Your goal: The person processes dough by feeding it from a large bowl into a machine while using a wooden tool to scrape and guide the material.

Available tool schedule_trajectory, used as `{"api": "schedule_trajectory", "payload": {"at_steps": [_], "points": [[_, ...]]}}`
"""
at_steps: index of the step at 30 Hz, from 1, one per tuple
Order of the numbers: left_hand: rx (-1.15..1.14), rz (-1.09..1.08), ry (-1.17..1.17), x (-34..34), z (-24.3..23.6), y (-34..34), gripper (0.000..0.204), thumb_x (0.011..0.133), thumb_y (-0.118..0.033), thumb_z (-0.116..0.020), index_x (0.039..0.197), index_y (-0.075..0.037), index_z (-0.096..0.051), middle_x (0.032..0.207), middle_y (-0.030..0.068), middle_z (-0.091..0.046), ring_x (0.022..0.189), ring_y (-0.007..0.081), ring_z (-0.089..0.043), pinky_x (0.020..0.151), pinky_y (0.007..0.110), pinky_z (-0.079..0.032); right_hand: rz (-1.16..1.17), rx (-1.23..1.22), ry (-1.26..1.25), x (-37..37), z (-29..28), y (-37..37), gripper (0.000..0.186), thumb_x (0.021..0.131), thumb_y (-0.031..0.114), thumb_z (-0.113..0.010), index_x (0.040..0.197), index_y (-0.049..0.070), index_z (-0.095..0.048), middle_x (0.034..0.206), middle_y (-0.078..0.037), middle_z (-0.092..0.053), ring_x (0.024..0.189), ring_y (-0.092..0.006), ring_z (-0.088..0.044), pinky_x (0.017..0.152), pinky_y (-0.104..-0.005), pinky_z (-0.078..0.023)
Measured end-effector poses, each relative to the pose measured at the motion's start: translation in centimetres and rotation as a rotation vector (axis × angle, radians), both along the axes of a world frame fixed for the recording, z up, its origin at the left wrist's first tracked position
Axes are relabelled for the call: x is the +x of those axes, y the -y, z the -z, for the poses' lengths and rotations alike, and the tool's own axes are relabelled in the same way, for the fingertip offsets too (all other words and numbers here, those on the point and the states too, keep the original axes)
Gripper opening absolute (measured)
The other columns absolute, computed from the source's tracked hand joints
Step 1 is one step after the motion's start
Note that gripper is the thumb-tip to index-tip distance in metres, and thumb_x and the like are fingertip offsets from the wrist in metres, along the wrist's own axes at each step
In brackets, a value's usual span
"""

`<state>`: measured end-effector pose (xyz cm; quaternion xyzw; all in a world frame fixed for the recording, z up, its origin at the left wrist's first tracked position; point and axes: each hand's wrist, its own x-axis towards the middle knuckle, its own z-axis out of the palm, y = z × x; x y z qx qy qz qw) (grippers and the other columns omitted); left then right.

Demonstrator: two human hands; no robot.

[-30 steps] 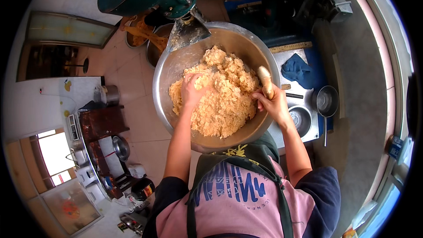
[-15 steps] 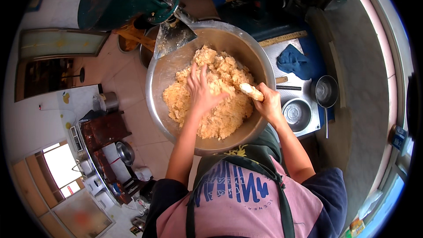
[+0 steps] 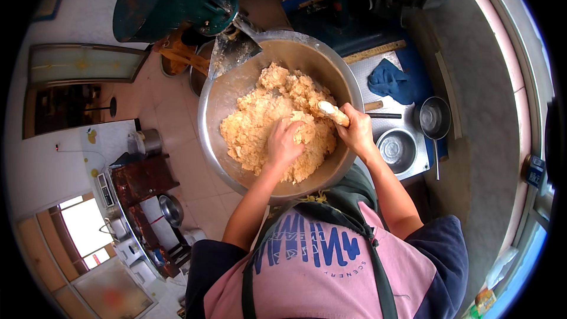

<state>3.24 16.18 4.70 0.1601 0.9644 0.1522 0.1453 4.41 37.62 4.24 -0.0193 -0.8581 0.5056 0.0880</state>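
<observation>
A large steel mixing bowl (image 3: 208,115) holds a heap of crumbly, yellowish-tan dough (image 3: 251,121). My left hand (image 3: 284,145) is down in the middle of the heap, its fingers curled round a clump of the dough. At the heap's right side, my right hand (image 3: 357,131) is closed round a short, thick stick (image 3: 333,113), tan with a whitish end that points up and left. The stick's other end is hidden in my grip. Over the bowl's upper left rim sits a flour-smeared metal plate (image 3: 233,54), joined to a dark green machine (image 3: 177,6).
Right of the bowl, a metal-topped surface (image 3: 378,101) bears a blue cloth (image 3: 390,80), a round metal pan (image 3: 396,150) and a long-handled metal pot (image 3: 434,119). A wooden ruler-like strip (image 3: 375,51) lies behind. Lower left stands a cluttered counter (image 3: 139,201).
My left hand has gone from spread fingers over the dough to curled round a clump, lower and further right. My right hand still grips the stick. The view has shifted slightly.
</observation>
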Motion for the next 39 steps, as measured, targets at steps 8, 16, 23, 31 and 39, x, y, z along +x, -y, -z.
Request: {"api": "schedule_trajectory", "payload": {"at_steps": [8,16,23,31,39], "points": [[0.626,-0.586,0.091,2.5,-0.5,2.9,0.035,0.07,0.003,-0.072,0.103,-0.009,-0.069,0.106,0.0094,-0.067,0.096,0.0218,-0.065,0.082,0.032,-0.057,-0.014,0.037,0.0,0.0,0.2,-0.2,0.022,0.066,0.0,-0.062,0.08,0.004,-0.046,0.07,-0.019,-0.057,0.069,-0.0406,-0.058,0.058,-0.044,-0.047],[1.347,-0.81,-0.012,0.0,-12.8,6.2,0.066,0.073,0.013,-0.062,0.126,-0.013,-0.033,0.113,0.0165,-0.054,0.094,0.0235,-0.062,0.072,0.032,-0.057,0.02,0.014,0.043,0.2,-0.6,-0.3,0.02,0.073,0.006,-0.067,0.087,0.005,-0.052,0.073,-0.019,-0.061,0.069,-0.0393,-0.061,0.058,-0.0413,-0.049],[1.211,-0.679,-0.35,-10.3,-14.2,6.9,0.054,0.073,0.005,-0.065,0.114,-0.008,-0.033,0.11,0.0139,-0.048,0.103,0.0237,-0.053,0.084,0.033,-0.05,0.038,-0.026,0.059,0.4,-0.9,0.0,0.025,0.077,0.01,-0.067,0.095,0.006,-0.049,0.073,-0.019,-0.062,0.071,-0.0411,-0.062,0.06,-0.0418,-0.05],[0.268,-0.556,-0.574,-18.9,-5.4,5.5,0.056,0.072,-0.035,-0.075,0.114,-0.002,-0.058,0.109,0.0113,-0.057,0.106,0.0301,-0.046,0.094,0.042,-0.039,0.039,0.008,-0.054,-0.8,-2.1,0.5,0.024,0.087,0.015,-0.062,0.104,0.0,-0.055,0.088,-0.021,-0.064,0.079,-0.0384,-0.063,0.067,-0.0409,-0.05],[0.531,-0.657,-0.762,-17.5,-0.8,4.0,0.07,0.063,-0.005,-0.076,0.125,0.003,-0.045,0.117,0.0218,-0.05,0.108,0.0352,-0.05,0.093,0.042,-0.043,-0.12,-0.173,0.002,-2.9,-1.8,2.4,0.029,0.093,0.013,-0.056,0.119,0.001,-0.055,0.083,-0.013,-0.067,0.076,-0.0197,-0.064,0.069,-0.0327,-0.05]]}}
